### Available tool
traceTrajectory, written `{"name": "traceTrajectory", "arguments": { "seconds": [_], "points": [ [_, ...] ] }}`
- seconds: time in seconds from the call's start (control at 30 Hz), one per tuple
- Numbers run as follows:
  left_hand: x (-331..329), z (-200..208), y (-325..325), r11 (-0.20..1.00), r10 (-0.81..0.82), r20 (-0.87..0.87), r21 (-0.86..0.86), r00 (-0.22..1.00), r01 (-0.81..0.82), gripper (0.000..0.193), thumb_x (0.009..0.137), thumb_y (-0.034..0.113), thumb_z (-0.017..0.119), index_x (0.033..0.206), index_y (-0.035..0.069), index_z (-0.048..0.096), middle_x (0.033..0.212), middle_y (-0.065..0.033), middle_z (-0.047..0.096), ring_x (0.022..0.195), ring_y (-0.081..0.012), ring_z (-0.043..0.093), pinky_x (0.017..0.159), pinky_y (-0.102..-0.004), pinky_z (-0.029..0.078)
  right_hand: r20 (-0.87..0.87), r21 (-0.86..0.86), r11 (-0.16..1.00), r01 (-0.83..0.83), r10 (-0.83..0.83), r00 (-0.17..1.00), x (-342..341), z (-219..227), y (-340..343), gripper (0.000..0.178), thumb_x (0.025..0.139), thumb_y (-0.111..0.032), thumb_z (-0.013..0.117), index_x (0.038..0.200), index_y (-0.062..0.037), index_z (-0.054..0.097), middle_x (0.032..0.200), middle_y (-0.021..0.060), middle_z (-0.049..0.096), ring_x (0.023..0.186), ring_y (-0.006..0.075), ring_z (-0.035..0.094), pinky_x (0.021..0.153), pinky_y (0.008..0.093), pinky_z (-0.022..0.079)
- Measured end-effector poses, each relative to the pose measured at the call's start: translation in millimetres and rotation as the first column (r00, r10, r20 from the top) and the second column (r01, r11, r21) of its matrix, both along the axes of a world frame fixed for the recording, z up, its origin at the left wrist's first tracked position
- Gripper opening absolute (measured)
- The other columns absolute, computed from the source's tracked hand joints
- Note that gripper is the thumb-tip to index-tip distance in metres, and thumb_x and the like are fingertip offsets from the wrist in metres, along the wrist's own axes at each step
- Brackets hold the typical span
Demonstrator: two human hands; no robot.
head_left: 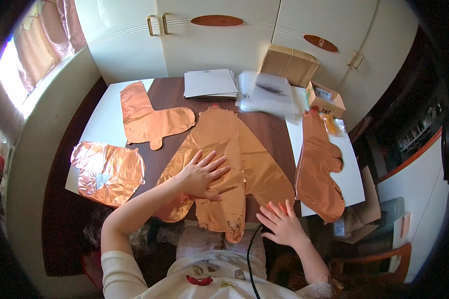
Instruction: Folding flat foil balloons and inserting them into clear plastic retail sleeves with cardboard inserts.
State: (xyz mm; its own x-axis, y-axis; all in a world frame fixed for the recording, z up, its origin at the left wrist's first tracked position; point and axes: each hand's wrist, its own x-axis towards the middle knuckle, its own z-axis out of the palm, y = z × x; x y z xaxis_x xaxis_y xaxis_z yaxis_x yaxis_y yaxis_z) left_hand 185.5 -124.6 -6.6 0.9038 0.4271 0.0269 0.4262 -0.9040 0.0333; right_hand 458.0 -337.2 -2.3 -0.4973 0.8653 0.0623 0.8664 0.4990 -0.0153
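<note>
A large flat copper-coloured foil balloon [219,139], folded over itself and creased, lies in the middle of the dark table. My left hand [202,177] rests on it, palm down with the fingers spread. At the balloon's lower right corner is my right hand [283,226], fingers apart and holding nothing; whether its fingertips press on the foil I cannot tell. Three more flat foil balloons lie around: a number- or letter-shaped one [144,119] at the upper left, a crumpled shiny one [110,174] at the near left, and a curvy one [319,169] at the right.
White boards [209,83] and a stack of clear plastic bags [267,94] sit along the back edge. Behind them stands a cardboard box [289,65], with a smaller open box [329,102] at the right. A black cable [250,259] hangs in front of me. White cabinets [214,45] line the wall.
</note>
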Motion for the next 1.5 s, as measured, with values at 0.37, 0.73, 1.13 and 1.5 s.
{"name": "traceTrajectory", "arguments": {
  "seconds": [0.37, 0.73, 1.13, 1.5],
  "points": [
    [-2.9, -4.8, 1.1, 0.999, 0.005, 0.010, 0.043, 1.000, -0.005, 0.095, 0.071, 0.077, 0.046, 0.143, 0.017, 0.028, 0.149, -0.0120, 0.023, 0.137, -0.0384, 0.018, 0.108, -0.0579, 0.014, -0.368, 0.207, 0.971, 0.118, -0.034, 0.929, 13.6, 25.9, 2.1, 0.046, 0.080, -0.046, 0.062, 0.108, -0.0094, 0.062, 0.102, 0.0039, 0.062, 0.098, 0.0190, 0.057, 0.095, 0.0453, 0.035],
    [1.6, -2.6, 2.0, 0.998, -0.030, 0.023, 0.058, 0.999, 0.029, 0.094, 0.073, 0.078, 0.042, 0.144, 0.017, 0.026, 0.148, -0.0121, 0.024, 0.136, -0.0391, 0.020, 0.105, -0.0620, 0.016, -0.304, 0.116, 0.792, 0.599, -0.546, 0.781, 32.8, 13.9, 55.2, 0.034, 0.073, -0.033, 0.071, 0.084, -0.0038, 0.058, 0.093, 0.0123, 0.050, 0.096, 0.0305, 0.045, 0.084, 0.0434, 0.039],
    [3.5, 0.3, 2.5, 0.997, -0.045, 0.021, 0.062, 0.999, 0.044, 0.093, 0.073, 0.077, 0.043, 0.144, 0.019, 0.026, 0.149, -0.0116, 0.023, 0.136, -0.0389, 0.018, 0.105, -0.0624, 0.014, -0.414, 0.064, 0.805, 0.589, -0.516, 0.750, 39.1, -1.6, 72.0, 0.019, 0.079, -0.022, 0.065, 0.078, -0.0079, 0.053, 0.074, 0.0120, 0.055, 0.078, 0.0338, 0.052, 0.068, 0.0447, 0.041],
    [17.5, 21.7, 3.4, 0.999, -0.030, 0.230, -0.034, 0.973, 0.039, 0.073, 0.083, 0.059, 0.049, 0.135, 0.007, 0.040, 0.144, -0.0150, 0.031, 0.136, -0.0339, 0.022, 0.107, -0.0507, 0.023, -0.622, -0.154, 0.851, 0.503, -0.479, 0.620, 1.1, 65.3, 83.5, 0.028, 0.079, -0.012, 0.064, 0.100, -0.0069, 0.046, 0.070, 0.0116, 0.059, 0.062, 0.0263, 0.061, 0.056, 0.0378, 0.046]
  ]
}}
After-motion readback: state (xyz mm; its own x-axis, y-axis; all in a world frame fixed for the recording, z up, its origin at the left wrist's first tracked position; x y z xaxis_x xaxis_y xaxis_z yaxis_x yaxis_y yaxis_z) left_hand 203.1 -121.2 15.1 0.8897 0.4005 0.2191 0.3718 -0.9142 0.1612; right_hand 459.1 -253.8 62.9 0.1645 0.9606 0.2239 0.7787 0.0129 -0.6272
